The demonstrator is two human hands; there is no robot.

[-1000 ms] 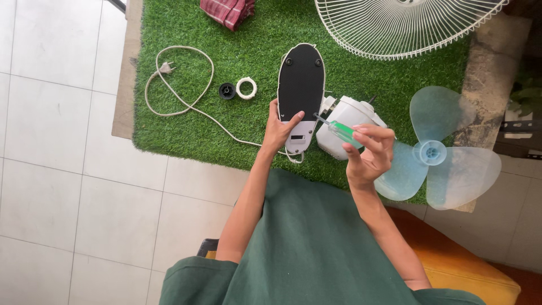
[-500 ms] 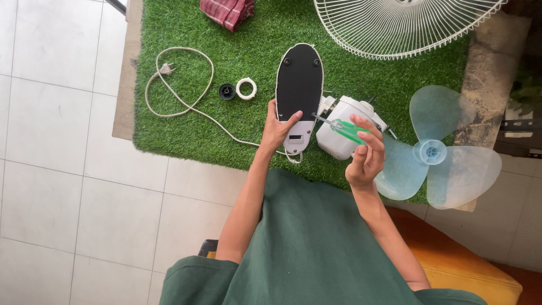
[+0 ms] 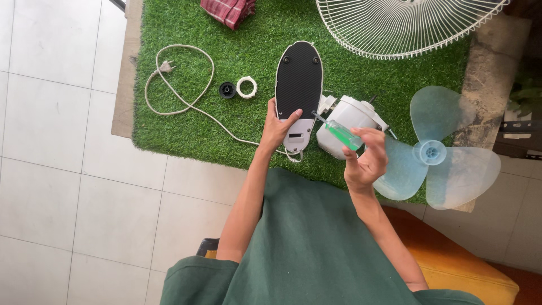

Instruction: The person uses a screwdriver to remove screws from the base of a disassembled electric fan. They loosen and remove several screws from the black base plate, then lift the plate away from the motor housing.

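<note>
Base (image 3: 298,85): oval fan base, black underside up, white rim, lay on green turf (image 3: 186,135) near its front edge, long axis pointing away from person.
Base screws: two dark spots at far end of black plate; detail too small to tell more.
Left hand (image 3: 275,131): gripped near end of base, thumb on the black plate, other fingers wrapped round the left edge, clamped on base.
Right hand (image 3: 367,161): raised just right of base, fingers curled and pinched on screwdriver handle, palm facing camera.
Screwdriver (image 3: 339,131): green see-through handle, thin shaft, tip pointed up-left toward base's right edge; touching or not, could not tell.
Motor (image 3: 347,121): white housing, lay on turf just beside base on the right, partly behind right hand.
Blade (image 3: 446,164): clear bluish three-wing fan blade, lay right of motor, half on turf, half over its edge.
Guard (image 3: 406,25): white wire grille, top right on turf, cut off by frame.
Cord (image 3: 180,96): white cable looped left of base, plug at upper left of loop, running back to base.
Caps (image 3: 237,88): one black, one white ring, side by side between cord and base.
Cloth (image 3: 228,10): red check, top edge of turf.
Floor (image 3: 62,186): white tiles left and below turf.
</note>
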